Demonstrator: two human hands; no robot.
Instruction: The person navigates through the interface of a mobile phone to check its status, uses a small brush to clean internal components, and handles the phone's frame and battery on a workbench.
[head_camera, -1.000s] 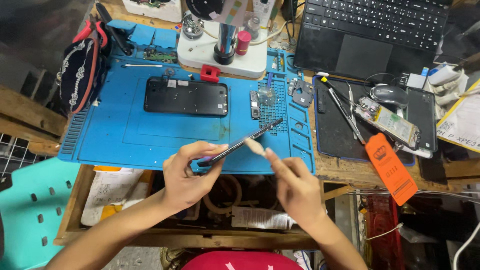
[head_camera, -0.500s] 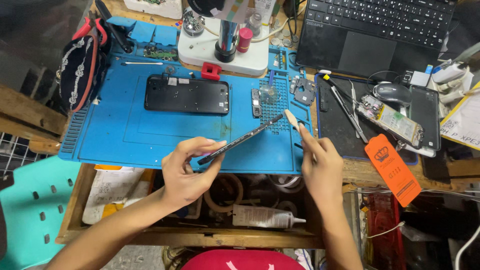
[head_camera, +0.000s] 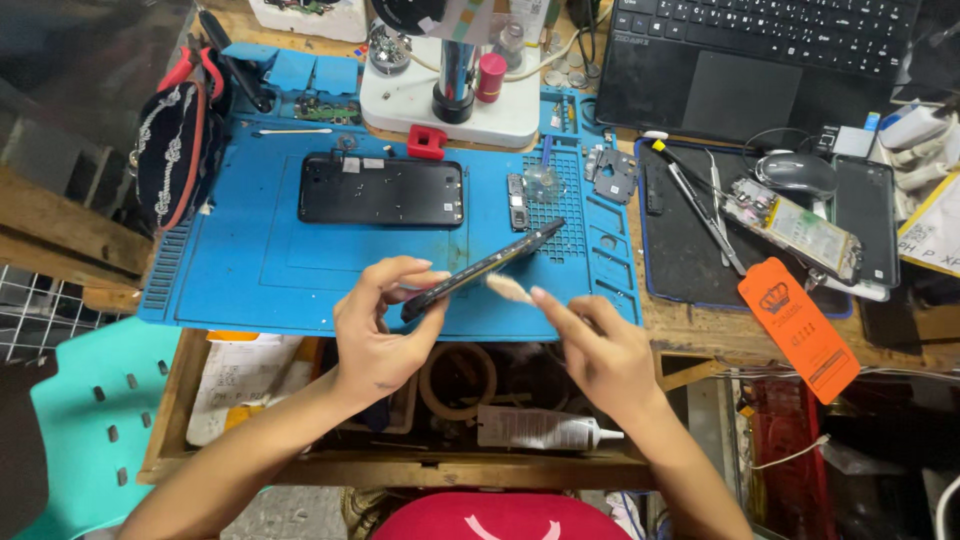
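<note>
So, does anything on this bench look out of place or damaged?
Yes: a black opened phone lies on the blue silicone mat with its back removed, and an orange card overhangs the wooden bench edge.

We see a blue work mat (head_camera: 250, 270), a black phone (head_camera: 381, 190) on it, an orange card (head_camera: 797, 325) right, and a turquoise chair (head_camera: 90, 420) near left.

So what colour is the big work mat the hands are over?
Blue. The work mat shows best in the head view, under the left hand and right hand.

Blue repair mat (head_camera: 250, 270) with black phone body (head_camera: 380, 190), laptop (head_camera: 760, 60), mouse (head_camera: 797, 172), orange packet (head_camera: 798, 325), glue tube (head_camera: 540, 428).
</note>
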